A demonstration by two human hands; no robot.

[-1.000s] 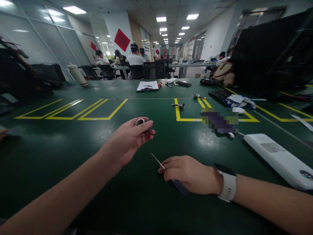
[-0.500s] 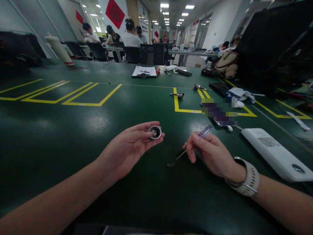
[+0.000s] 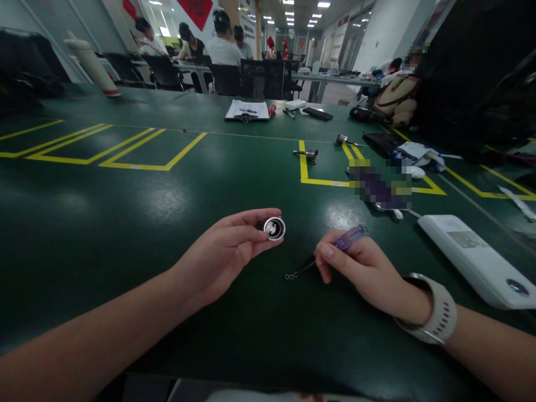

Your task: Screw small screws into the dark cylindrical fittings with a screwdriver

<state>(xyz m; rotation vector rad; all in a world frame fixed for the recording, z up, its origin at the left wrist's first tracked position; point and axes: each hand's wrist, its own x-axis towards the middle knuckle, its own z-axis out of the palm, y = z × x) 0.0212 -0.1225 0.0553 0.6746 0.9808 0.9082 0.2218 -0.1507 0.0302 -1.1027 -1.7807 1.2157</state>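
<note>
My left hand point(image 3: 234, 240) is closed round a small round metal cup point(image 3: 280, 237), its open end turned up toward me; pale parts show inside it. In my right hand point(image 3: 355, 259) is a screwdriver with a clear purple handle point(image 3: 350, 237), gripped between thumb and fingers. Its thin shaft points down and left. By the shaft's tip lie several small dark rings point(image 3: 291, 276) in a row on the green table point(image 3: 234, 340). Whether the tip touches the nearest ring, I cannot tell.
A white power bank point(image 3: 464, 257) lies right of my right hand, beside a phone-like thing point(image 3: 377, 187) blurred by pixels. Two metal parts with shafts point(image 3: 310, 155) lie farther off. A clipboard point(image 3: 247, 110) is at the back. Yellow tape point(image 3: 134, 167) marks the table. People sit beyond.
The camera view has shifted a little. The metal cup has tipped slightly more toward me and moved a bit right. The screwdriver is held lower, its shaft flatter beside the rings.
</note>
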